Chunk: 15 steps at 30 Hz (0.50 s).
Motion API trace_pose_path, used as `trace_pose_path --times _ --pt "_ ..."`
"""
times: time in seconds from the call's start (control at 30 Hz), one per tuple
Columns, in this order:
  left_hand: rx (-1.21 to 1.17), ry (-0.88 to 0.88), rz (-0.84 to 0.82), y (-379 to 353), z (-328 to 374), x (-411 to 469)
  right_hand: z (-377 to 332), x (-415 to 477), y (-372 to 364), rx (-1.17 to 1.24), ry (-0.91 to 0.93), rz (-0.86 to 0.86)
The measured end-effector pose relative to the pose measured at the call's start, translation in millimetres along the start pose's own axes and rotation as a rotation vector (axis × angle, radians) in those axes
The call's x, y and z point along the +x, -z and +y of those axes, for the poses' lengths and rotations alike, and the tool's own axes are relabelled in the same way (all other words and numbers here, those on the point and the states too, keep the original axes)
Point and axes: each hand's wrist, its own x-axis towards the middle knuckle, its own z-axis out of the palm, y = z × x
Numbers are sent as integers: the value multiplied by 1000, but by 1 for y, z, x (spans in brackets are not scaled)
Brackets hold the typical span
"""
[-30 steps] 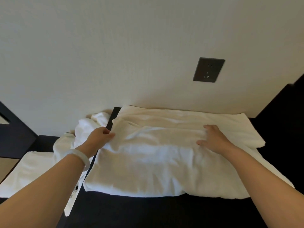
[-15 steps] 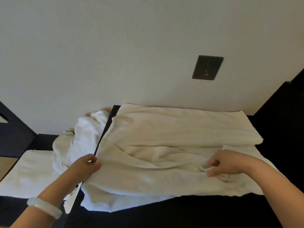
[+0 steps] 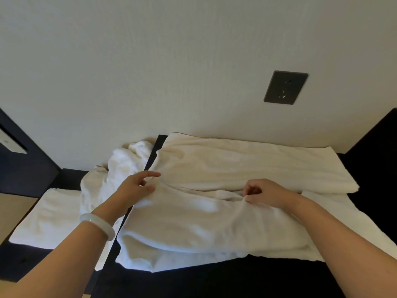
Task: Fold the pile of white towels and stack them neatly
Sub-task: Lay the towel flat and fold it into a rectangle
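Right hand (image 3: 265, 193) pinching towel (image 3: 204, 222), no writing

We see the spread towel (image 3: 214, 222) on the table (image 3: 214, 280), the crumpled pile (image 3: 120, 168) left of it, the socket (image 3: 285, 87) behind.

- I see soft, even daylight, brightest on the white towel (image 3: 193, 222) toward 7 o'clock.
- Dark table (image 3: 214, 280) loses detail in shadow.
- Wide-angle bending at the edges; slight softness throughout.
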Motion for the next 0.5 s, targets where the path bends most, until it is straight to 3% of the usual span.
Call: trace_pose_path --times 0.23,0.4,0.5 --pt "150 -207 -11 30 23 1 -10 10 3 2 75 -174" --pt "167 -369 42 49 45 1 -19 14 8 65 94 -199" --pt "162 -456 37 55 56 0 -23 19 6 -15 114 -220"
